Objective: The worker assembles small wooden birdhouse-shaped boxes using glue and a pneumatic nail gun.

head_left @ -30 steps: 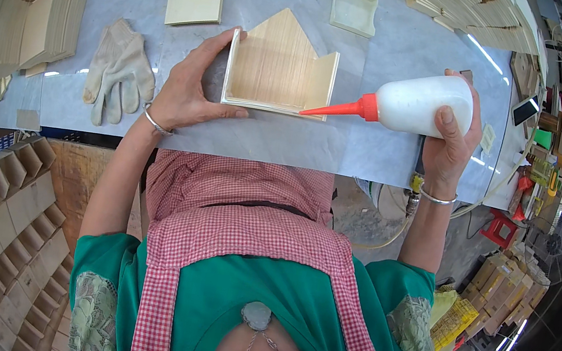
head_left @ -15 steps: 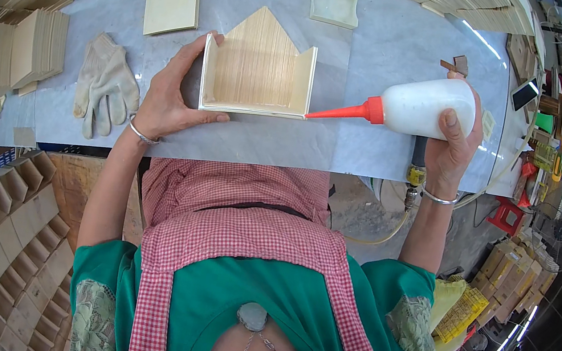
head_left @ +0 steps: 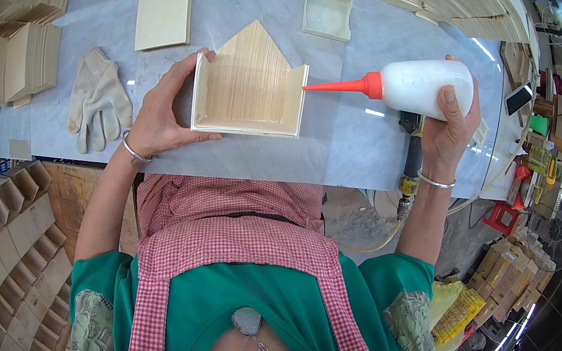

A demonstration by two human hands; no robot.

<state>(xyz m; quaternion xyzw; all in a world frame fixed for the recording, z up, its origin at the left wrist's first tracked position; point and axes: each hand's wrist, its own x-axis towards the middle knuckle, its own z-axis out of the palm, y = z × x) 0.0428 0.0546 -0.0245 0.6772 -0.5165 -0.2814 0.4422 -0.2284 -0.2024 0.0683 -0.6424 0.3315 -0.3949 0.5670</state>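
My left hand (head_left: 168, 108) grips the left side of a small wooden box (head_left: 250, 82), a house shape with a pointed back panel, low side walls and an open top. Its thumb lies along the near edge, and the other fingers are mostly hidden behind the left wall. In my right hand (head_left: 453, 122) is a white squeeze bottle (head_left: 424, 86) with a long red nozzle, held sideways. The nozzle tip points left and is at the edge of the box's right wall; whether it touches cannot be made out.
A pale work glove (head_left: 99, 101) lies left of the box. Beyond are a square wooden panel (head_left: 165, 14) and a shallow tray (head_left: 327, 14). Stacked thin boards (head_left: 33, 63) line the left side. A yellow-and-black air tool (head_left: 412, 163) with a hose sits near the right forearm.
The nozzle tip has moved from the near right corner of the box up along its right wall edge. My left hand still holds the box.
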